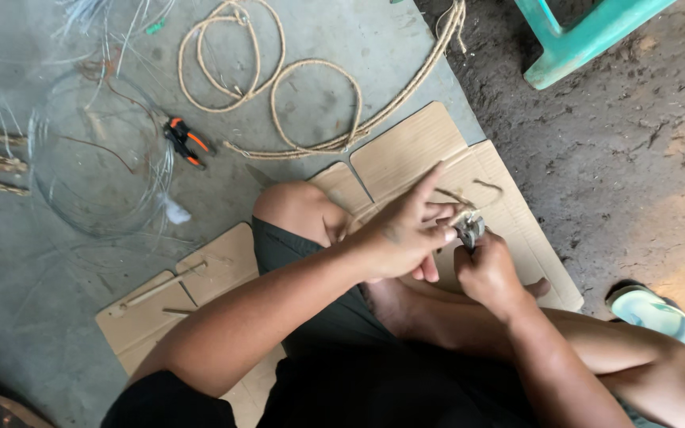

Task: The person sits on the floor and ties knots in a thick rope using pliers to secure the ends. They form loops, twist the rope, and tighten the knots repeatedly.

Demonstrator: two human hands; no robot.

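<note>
Over the flattened cardboard (pixel 406 147), the right hand (pixel 487 273) clamps a small metal tool (pixel 469 228) in its fist while the left hand (pixel 402 238) pinches a twine strand (pixel 455 196) there. That twine looks light, limp, rough; best gripped close to the tool.

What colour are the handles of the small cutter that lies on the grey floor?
Orange and black; the cutter shows best in the head view, beside the wire coil.
</note>
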